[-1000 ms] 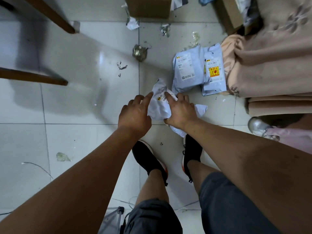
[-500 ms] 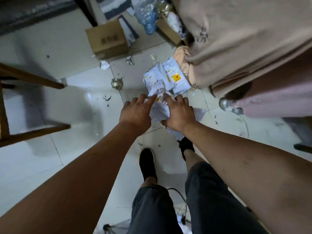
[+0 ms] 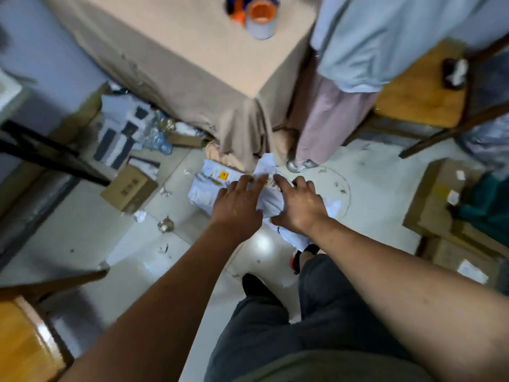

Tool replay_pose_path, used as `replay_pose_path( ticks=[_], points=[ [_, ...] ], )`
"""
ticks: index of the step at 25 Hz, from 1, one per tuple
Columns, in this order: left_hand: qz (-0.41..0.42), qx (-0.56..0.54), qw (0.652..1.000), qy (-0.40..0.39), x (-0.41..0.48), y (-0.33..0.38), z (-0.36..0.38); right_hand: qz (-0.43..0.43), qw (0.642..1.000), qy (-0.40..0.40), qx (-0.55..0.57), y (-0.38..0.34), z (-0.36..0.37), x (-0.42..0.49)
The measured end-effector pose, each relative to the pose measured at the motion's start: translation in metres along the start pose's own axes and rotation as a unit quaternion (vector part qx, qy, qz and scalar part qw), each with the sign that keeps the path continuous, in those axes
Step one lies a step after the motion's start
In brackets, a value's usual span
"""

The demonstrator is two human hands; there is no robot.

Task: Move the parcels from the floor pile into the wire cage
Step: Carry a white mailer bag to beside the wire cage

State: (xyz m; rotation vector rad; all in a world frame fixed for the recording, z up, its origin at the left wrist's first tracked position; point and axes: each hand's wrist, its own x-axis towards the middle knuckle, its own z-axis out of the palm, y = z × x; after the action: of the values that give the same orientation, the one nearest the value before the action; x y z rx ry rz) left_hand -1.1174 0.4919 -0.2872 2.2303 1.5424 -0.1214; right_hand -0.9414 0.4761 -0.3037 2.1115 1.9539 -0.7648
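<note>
**A:** Where is the parcel sitting at this moment?

**B:** The white parcel [image 3: 271, 206] is being squeezed between both hands, out in front of the person. It is just beside the floor pile [image 3: 206, 186], which is lying at the foot of the cloth-draped worktop [image 3: 192, 64].

**A:** And how are the hands taking it?

**B:** The left hand [image 3: 237, 206] is pressing against its side with the fingers nearly straight. The right hand [image 3: 300, 206] is curling its spread fingers over the top and gripping the crumpled plastic. The bag is looking soft and limp, so I judge the two hands are sandwiching it to stop it sagging or slipping.

**A:** Which way is it pointing?

**B:** Its long axis is running away from the person. One crumpled end is poking toward the hem of the cloth, and the other is trailing back toward the shoe [image 3: 309, 248]. The barcode label [image 3: 271, 184] is facing up between the fingertips.

**A:** Is it hanging clear of the floor [image 3: 385, 205]?

**B:** It seems so, but the blur is making that hard to tell. The wire cage is not showing in this view.
</note>
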Motion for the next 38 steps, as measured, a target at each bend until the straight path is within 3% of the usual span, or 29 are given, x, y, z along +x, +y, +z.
replay_pose_path(
  ticks=[5, 10, 15, 19, 22, 31, 35, 38],
  points=[
    [0.144, 0.019, 0.989, -0.006, 0.023, 0.122, -0.032, 0.110, 0.989, 0.066, 0.079, 0.106, -0.054, -0.071],
    [0.276, 0.088, 0.957, -0.031, 0.067, 0.251, -0.035, 0.215, 0.965, 0.093, 0.122, 0.220, -0.077, -0.127],
    [0.353, 0.132, 0.923, -0.076, 0.094, 0.371, -0.010, 0.291, 0.936, 0.111, 0.166, 0.319, -0.072, -0.182],
    [0.419, 0.179, 0.884, -0.102, 0.098, 0.461, 0.030, 0.375, 0.893, 0.125, 0.216, 0.390, -0.053, -0.229],
    [0.495, 0.230, 0.830, -0.118, 0.097, 0.530, 0.070, 0.446, 0.848, 0.131, 0.254, 0.440, -0.030, -0.269],
    [0.617, 0.294, 0.703, -0.199, 0.119, 0.676, 0.152, 0.585, 0.728, 0.114, 0.339, 0.528, 0.014, -0.332],
    [0.659, 0.292, 0.663, -0.201, 0.134, 0.737, 0.191, 0.628, 0.683, 0.123, 0.352, 0.572, 0.028, -0.344],
    [0.661, 0.297, 0.656, -0.211, 0.146, 0.777, 0.231, 0.637, 0.662, 0.128, 0.374, 0.614, 0.049, -0.348]
  ],
)
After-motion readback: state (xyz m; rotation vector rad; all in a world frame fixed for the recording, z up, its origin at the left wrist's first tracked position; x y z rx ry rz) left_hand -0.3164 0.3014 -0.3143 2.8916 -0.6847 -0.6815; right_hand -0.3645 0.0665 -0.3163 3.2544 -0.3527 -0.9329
